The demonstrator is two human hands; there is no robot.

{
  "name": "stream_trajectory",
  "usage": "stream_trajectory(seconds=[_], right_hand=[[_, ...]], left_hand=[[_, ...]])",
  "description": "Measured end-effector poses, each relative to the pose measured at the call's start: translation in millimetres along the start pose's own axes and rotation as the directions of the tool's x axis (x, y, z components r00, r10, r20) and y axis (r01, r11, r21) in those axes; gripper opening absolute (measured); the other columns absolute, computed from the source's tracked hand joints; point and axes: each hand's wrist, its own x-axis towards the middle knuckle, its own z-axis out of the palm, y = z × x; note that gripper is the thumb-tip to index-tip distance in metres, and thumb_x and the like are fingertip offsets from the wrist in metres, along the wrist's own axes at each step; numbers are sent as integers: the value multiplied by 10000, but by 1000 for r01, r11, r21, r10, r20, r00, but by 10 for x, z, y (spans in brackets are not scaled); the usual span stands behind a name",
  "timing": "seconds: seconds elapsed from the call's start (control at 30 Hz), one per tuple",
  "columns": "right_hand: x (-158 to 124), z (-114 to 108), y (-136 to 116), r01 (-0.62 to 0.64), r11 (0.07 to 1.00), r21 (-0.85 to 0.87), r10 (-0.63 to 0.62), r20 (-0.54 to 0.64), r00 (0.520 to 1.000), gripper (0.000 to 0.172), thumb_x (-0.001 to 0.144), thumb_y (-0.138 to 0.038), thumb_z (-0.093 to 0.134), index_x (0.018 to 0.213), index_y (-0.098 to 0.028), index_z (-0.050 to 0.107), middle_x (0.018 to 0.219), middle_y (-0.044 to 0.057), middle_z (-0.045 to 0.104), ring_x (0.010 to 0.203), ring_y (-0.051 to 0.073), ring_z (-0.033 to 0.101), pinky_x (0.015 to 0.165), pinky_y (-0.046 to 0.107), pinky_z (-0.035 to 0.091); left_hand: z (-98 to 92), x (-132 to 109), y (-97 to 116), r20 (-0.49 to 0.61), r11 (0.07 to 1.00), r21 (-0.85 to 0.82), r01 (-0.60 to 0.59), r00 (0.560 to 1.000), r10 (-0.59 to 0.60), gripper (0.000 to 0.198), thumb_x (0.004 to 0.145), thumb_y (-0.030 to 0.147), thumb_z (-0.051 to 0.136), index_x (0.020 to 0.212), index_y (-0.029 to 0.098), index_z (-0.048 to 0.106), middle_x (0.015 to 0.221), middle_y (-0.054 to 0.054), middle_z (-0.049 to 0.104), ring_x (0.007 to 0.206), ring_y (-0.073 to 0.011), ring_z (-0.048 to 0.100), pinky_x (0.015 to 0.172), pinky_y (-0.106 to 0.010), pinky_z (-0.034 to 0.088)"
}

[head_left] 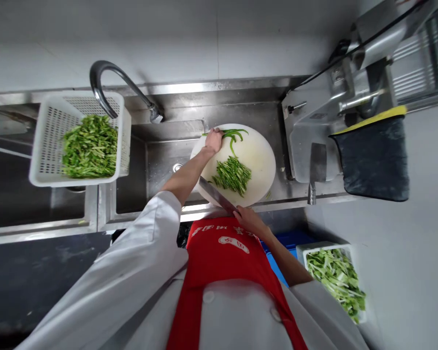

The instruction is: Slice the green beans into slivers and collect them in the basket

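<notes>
A round white cutting board point(264, 165) lies across the sink's front edge. Near its back left rim, my left hand point(214, 140) is closed on long green peppers point(235, 133), whose curved ends stick out to the right. A pile of sliced green peppers point(232, 176) sits at the middle of the board. My right hand point(248, 219) grips the handle of a knife point(217, 195) at the front of the board, with the blade pointing up and left over the board's front left rim, apart from the pile.
A white basket of cut greens point(35, 160) stands at the left under a curved faucet point(122, 75). On the right are a metal machine point(295, 126), a cleaver point(318, 163) and a dark hanging cloth point(374, 158). Lower right, another basket point(302, 255) holds leafy greens.
</notes>
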Motion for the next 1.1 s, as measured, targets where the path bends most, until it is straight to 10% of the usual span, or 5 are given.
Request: stream_trajectory(seconds=[0.17,0.3,0.53,0.83,1.1], right_hand=[[-3,26,71,-31,997,71,30,19,999,324,1082,-370,375,1122,-163,621,1091,126,723,1030,209,667,849,258,412],[38,-17,171,-30,987,155,29,8,1000,309,1070,-364,407,1110,-161,636,1082,118,728,1018,201,661,850,256,409],[81,-116,360,-104,957,271,140,-115,984,356,1042,-312,382,1154,-131,668,1075,132,738,972,215,665,858,282,442],[36,136,4,35,956,292,-25,-38,999,853,914,-305,526,1642,-128,117,1342,150,652,1194,264,621,972,331,470],[132,580,-590,-118,968,-220,130,43,991,774,993,-229,378,1639,-147,-41,1106,179,726,933,274,709,861,362,504]], left_hand=[[-38,-120,135,173,995,23,94,980,-97,162,851,84,580,699,139,577,755,-52,613,724,-146,505,838,-300,478],[-439,-411,257,21,996,-64,65,998,-64,33,833,178,655,835,145,649,806,-39,609,728,-155,540,754,-301,505],[-1239,-2052,103,-57,881,-332,336,926,-374,271,888,421,677,950,158,694,1046,-86,662,759,-143,619,600,-252,534],[-682,-3276,95,-30,527,-674,518,694,-719,364,732,372,767,1038,191,689,942,-42,687,715,-149,681,675,-262,568],[-612,-3461,51,-188,679,-526,512,709,-680,166,781,329,695,860,183,691,857,-46,681,652,-138,637,620,-265,541]])
